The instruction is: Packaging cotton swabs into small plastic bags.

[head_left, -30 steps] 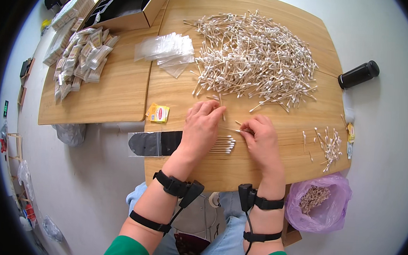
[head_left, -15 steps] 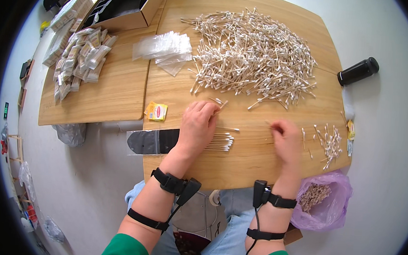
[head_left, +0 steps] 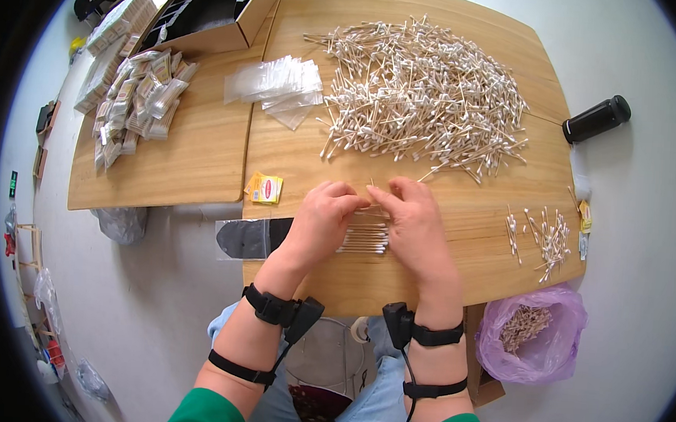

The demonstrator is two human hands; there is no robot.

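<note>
My left hand (head_left: 323, 219) is closed in a pinch above a neat row of cotton swabs (head_left: 364, 238) lying side by side. Facing it, my right hand (head_left: 416, 222) has its thumb and index finger closed at the swabs just above that row. Thin swab sticks show between both sets of fingertips, though the exact grip is partly hidden. Under my left wrist lies a dark, round-ended flat piece in a clear sleeve (head_left: 245, 238). Beyond my hands spreads a large heap of loose cotton swabs (head_left: 430, 93).
Yellow cards (head_left: 265, 189) and clear bags (head_left: 288, 84) lie left of the heap, with filled packets (head_left: 139, 102) and an open carton (head_left: 245, 20) farther left. At right are a small swab pile (head_left: 550, 243), a black bottle (head_left: 597, 118) and a purple bag (head_left: 566, 341) below the edge.
My right hand has moved left across the table to meet my left hand over the row of swabs. My left hand stays nearly in place, its fingers slightly lower.
</note>
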